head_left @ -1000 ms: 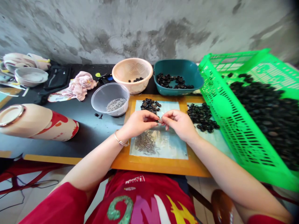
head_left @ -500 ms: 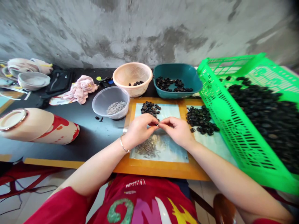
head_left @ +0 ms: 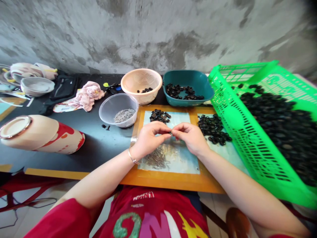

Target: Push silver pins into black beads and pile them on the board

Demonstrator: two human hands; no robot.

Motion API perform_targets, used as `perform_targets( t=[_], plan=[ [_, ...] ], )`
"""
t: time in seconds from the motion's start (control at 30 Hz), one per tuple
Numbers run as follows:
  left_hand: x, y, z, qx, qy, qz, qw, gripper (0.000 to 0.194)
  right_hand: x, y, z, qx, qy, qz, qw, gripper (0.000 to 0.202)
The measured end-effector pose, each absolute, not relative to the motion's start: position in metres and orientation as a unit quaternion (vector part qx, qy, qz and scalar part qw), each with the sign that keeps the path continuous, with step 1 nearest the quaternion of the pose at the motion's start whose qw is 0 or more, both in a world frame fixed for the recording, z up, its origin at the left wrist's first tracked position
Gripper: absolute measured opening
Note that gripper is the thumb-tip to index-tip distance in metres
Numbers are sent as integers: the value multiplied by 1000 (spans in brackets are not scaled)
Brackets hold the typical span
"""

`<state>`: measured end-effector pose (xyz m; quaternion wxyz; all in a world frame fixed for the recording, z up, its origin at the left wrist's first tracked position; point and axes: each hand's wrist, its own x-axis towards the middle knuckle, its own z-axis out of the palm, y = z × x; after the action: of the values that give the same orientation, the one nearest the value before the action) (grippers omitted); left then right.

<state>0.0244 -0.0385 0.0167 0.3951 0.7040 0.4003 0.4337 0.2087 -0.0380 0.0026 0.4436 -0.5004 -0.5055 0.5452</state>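
My left hand (head_left: pixel 153 138) and my right hand (head_left: pixel 188 137) meet fingertip to fingertip over the light blue sheet (head_left: pixel 183 165). Both are closed in a pinch on a small dark part, mostly covered by the fingers, so its kind does not show. Just beyond my left hand lies a pile of small round black parts (head_left: pixel 159 115). Below it, nearer to me, is a heap of thin metal pins (head_left: pixel 156 158). To the right of my right hand, black ring-shaped parts (head_left: pixel 214 129) lie on a second pale sheet (head_left: pixel 232 153).
A clear bowl (head_left: pixel 105 110) of metal pins, a peach basket (head_left: pixel 138 96) and a teal basin (head_left: pixel 170 97) stand behind. A large green crate (head_left: pixel 244 132) full of black parts fills the right side. At left are a tumbler (head_left: pixel 47 134) and a pink cloth (head_left: pixel 89 96).
Both hands have shifted slightly to the right, fingertips still together. The small part between them shows a little differently; the surrounding piles and containers look the same.
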Motion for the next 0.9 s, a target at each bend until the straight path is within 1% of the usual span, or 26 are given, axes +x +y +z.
perform_targets(
  t=[0.17, 0.3, 0.47, 0.67, 0.73, 0.8, 0.83, 0.9],
  plan=[
    [25, -36, 13, 683, 402, 458, 403, 11, 210, -39, 7, -494, -532, 531, 436, 30],
    [26, -37, 13, 670, 409, 453, 422, 10, 210, -43, 11, -504, -563, 496, 429, 25],
    [27, -40, 13, 672, 429, 446, 406, 7, 207, -46, 12, -526, -589, 440, 427, 19],
    [30, -40, 9, 649, 443, 459, 415, 5, 201, -49, 13, -538, -589, 423, 429, 14],
    [32, -40, 8, 607, 453, 469, 454, 8, 202, -48, 14, -538, -600, 413, 424, 15],
    [34, -40, 7, 529, 453, 473, 540, 14, 208, -45, 16, -533, -627, 388, 415, 15],
    [35, -39, 7, 483, 447, 470, 588, 18, 214, -42, 18, -535, -646, 362, 408, 15],
    [37, -37, 8, 399, 429, 462, 666, 22, 232, -34, 21, -555, -687, 265, 387, 19]
  ],
)
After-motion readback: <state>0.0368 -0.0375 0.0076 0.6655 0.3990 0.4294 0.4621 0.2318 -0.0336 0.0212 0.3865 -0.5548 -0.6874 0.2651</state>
